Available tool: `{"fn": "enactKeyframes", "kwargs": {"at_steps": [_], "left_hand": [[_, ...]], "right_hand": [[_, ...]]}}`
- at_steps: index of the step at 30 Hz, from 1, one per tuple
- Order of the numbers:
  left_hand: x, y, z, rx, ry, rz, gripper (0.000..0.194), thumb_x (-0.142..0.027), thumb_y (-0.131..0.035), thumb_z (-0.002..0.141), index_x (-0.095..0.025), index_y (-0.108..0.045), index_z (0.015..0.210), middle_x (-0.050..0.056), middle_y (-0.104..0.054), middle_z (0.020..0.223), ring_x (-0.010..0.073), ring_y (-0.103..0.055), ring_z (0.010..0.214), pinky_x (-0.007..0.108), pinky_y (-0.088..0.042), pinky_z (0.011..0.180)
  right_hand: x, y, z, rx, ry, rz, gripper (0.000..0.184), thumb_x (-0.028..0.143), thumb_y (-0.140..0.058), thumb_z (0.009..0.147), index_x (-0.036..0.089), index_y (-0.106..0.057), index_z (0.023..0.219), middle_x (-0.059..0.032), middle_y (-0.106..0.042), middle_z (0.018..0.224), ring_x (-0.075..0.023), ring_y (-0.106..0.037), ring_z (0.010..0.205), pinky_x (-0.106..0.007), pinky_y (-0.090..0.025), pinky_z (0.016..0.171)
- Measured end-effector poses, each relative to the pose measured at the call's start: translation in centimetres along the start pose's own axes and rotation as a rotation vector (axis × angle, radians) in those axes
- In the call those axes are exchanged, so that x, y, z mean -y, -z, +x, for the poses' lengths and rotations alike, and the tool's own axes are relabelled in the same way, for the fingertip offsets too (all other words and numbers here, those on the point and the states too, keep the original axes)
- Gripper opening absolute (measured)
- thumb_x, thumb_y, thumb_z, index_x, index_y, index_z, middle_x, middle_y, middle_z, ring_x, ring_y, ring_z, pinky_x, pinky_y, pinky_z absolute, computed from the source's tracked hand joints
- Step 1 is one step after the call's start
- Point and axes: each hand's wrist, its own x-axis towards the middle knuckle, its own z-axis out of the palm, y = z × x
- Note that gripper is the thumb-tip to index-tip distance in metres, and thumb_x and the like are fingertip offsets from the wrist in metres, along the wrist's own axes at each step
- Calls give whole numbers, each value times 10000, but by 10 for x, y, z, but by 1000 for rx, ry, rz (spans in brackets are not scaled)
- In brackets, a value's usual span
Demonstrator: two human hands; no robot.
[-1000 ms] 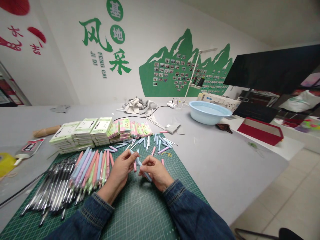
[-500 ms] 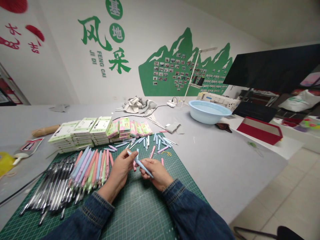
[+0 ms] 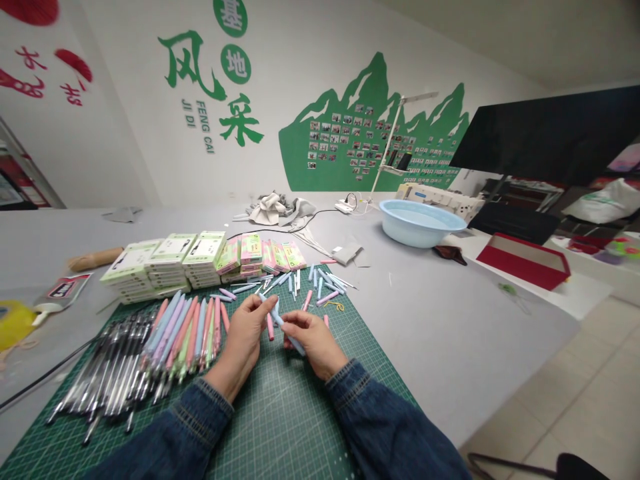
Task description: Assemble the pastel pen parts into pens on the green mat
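A light blue pen (image 3: 278,319) is held between both hands above the green cutting mat (image 3: 270,420). My left hand (image 3: 249,328) pinches its upper end; my right hand (image 3: 311,339) closes round its lower part. Just under the hands lie pink pen parts (image 3: 271,327). Beyond them, loose blue pen pieces (image 3: 327,283) are scattered at the mat's far edge. Left of my left hand, pastel pens (image 3: 189,331) lie side by side, with clear black-capped pens (image 3: 107,373) further left. Part of the held pen is hidden by my fingers.
Stacked white-green boxes (image 3: 173,260) and pink-green packets (image 3: 253,251) stand behind the pens. A blue basin (image 3: 420,230) is at the back right, near a red box (image 3: 520,263). A glue tube (image 3: 63,293) and yellow tape roll (image 3: 17,321) lie at left.
Both hands stay close together over the mat. The blue pen's lower part has tilted and shifted slightly within my right fingers, and the two hands have drawn a little nearer along it.
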Motion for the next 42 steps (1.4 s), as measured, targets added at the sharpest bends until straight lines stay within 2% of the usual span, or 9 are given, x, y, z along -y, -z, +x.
{"fn": "enactKeyframes", "kwargs": {"at_steps": [3,8,15,19,22,28,34,38,42], "left_hand": [[-1,0,-2,24,40,6,385,-397,-747,648,-166,-442,608,-94,-373,502,39,-366,416,152,-298,371],[-7,8,-1,298,209,-26,318,-443,-653,748,-146,-599,846,-61,-472,580,41,-414,436,165,-373,419],[-4,7,16,22,-25,-154,375,-291,-788,620,-143,-447,572,-104,-341,505,-2,-241,376,113,-161,314],[-7,9,20,39,-24,-238,262,-307,-781,635,-131,-609,724,-66,-469,611,6,-336,443,103,-234,336],[-10,12,21,81,-33,-254,252,-305,-774,651,-112,-663,769,-58,-447,593,14,-356,470,102,-263,350],[-13,15,23,92,-41,-286,257,-300,-770,661,-116,-694,823,-39,-482,626,23,-390,500,105,-306,364],[-22,15,22,110,-27,-340,243,-283,-741,699,-111,-686,862,-4,-575,736,28,-432,519,119,-376,397],[-25,20,27,39,-21,-436,262,-304,-741,695,-137,-675,886,-5,-594,750,31,-448,532,114,-384,426],[-14,29,31,-7,-13,-183,281,-408,-682,721,-169,-655,865,-30,-556,663,45,-446,519,138,-362,454]], "right_hand": [[1,2,0,12,-1,-44,301,360,-754,643,128,-703,827,18,-584,611,-73,-487,516,-218,-377,544],[3,5,0,41,-30,-18,311,422,-708,686,124,-702,774,12,-565,578,-73,-459,500,-212,-316,505],[0,3,-1,-19,37,-104,239,293,-788,581,152,-606,647,41,-577,577,-82,-466,529,-222,-332,554],[2,6,-1,-16,56,-124,213,249,-779,584,148,-611,669,34,-602,612,-91,-482,566,-226,-327,574],[4,7,-1,-24,73,-139,190,228,-771,588,147,-621,672,35,-607,627,-93,-490,588,-226,-328,591],[5,8,-1,-8,63,-126,163,194,-754,596,144,-648,709,17,-639,664,-98,-520,604,-229,-350,605],[6,12,1,-7,54,-107,315,159,-709,621,156,-691,936,10,-644,632,-111,-552,586,-246,-390,619],[5,15,1,25,69,-78,361,165,-683,650,171,-679,1011,7,-637,632,-101,-541,564,-245,-394,607],[5,17,1,64,72,-11,370,206,-667,684,194,-662,1054,11,-613,639,-110,-565,584,-240,-398,589]]}}
